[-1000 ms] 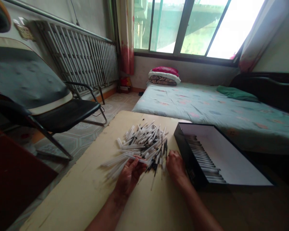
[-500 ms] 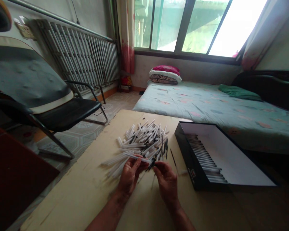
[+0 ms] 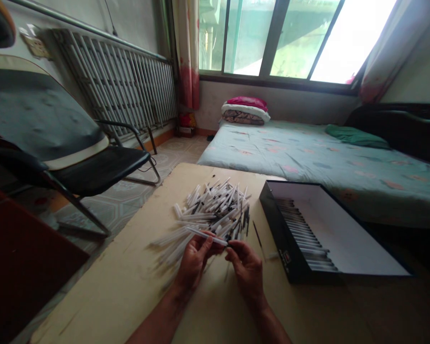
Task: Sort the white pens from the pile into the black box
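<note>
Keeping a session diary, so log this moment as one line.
left hand: holds white plastic pen | right hand: fingers at pen's end | nearby: loose pen pile, black box

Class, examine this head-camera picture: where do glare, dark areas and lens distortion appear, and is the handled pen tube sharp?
Head view: the window glares white at right; the lower foreground sits dim; wide-angle distortion bends the radiator; the pen tube between the left hand and right hand looks fairly sharp.

The left hand point(image 3: 195, 262) and right hand point(image 3: 247, 273) are bare, as are both slender forearms point(image 3: 154, 320).
</note>
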A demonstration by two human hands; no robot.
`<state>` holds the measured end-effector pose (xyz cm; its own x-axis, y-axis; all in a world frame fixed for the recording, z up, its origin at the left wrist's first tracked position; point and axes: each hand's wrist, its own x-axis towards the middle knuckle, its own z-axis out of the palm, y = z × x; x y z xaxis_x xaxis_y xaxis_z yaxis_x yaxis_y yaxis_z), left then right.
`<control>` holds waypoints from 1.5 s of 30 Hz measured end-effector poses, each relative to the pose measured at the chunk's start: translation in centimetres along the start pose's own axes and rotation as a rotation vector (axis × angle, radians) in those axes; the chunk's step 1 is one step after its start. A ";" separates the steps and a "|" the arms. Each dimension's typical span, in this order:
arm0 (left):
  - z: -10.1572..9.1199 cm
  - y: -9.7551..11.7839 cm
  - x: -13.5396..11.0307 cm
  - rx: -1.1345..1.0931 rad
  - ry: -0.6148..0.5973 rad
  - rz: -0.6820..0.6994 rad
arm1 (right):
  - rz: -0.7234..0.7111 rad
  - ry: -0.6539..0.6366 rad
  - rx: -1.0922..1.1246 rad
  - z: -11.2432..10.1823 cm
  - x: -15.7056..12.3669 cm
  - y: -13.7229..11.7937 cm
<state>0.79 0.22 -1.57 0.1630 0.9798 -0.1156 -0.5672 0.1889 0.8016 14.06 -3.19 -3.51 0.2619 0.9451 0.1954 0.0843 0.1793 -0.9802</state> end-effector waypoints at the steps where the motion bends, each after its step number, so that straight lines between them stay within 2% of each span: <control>1: 0.0 0.0 0.0 0.005 -0.004 0.001 | 0.005 0.003 0.003 0.0 0.0 0.0; 15: 0.0 0.1 -0.1 0.046 -0.025 0.000 | 0.021 0.019 0.055 0.0 0.0 -0.1; 24: -0.1 0.0 0.0 0.069 -0.057 -0.010 | 0.106 -0.018 0.050 -0.2 -0.1 -0.8; 31: -0.4 -0.2 0.1 0.104 -0.107 0.004 | -0.041 -0.103 -0.206 -0.4 -0.4 -0.8; 35: -0.5 -0.1 0.1 0.120 -0.140 0.024 | -0.163 -0.083 -0.311 -0.4 -0.3 -0.8; 37: -0.5 0.0 0.1 0.126 -0.139 0.025 | -0.115 -0.106 -0.258 -0.4 -0.3 -0.9; 41: -0.5 0.1 0.1 0.134 -0.089 0.028 | 0.082 -0.146 -0.056 -0.3 -0.1 -1.0; 45: -0.4 0.3 0.1 0.146 -0.063 0.029 | 0.102 -0.139 -0.037 -0.6 0.2 -0.9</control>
<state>0.30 0.43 -1.62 0.2015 0.9778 -0.0575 -0.4499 0.1446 0.8813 14.66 -3.28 -2.60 0.1353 0.9870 0.0863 0.0997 0.0731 -0.9923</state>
